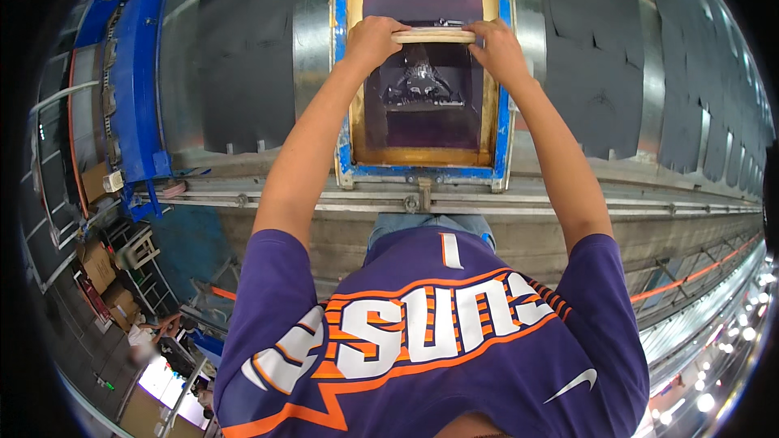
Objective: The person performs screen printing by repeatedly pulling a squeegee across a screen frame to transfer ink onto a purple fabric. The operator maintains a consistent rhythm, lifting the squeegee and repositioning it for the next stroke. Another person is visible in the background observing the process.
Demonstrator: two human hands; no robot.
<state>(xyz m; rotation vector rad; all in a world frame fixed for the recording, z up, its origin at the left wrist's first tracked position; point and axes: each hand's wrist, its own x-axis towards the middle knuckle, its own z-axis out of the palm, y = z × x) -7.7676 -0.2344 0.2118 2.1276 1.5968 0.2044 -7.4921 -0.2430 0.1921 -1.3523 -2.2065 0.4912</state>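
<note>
My left hand (376, 40) and my right hand (493, 47) grip either end of a pale wooden squeegee (434, 36), held crosswise over the upper half of a printing screen. Both hands have their fingers closed on it. The screen's blue, chipped frame (422, 171) has tan inner borders around dark purple mesh (422, 134). Below the squeegee, glossy dark ink (418, 89) sits in a patterned patch on the mesh. The squeegee's lower edge is too hidden to tell whether it touches the mesh.
Black sheets (247, 49) lie on metal beds left and right (592, 49). A metal rail (552, 208) runs along the near edge. Blue machinery (134, 73) stands left. At lower left are cardboard boxes (99, 266), ladder-like racks and another person (146, 339).
</note>
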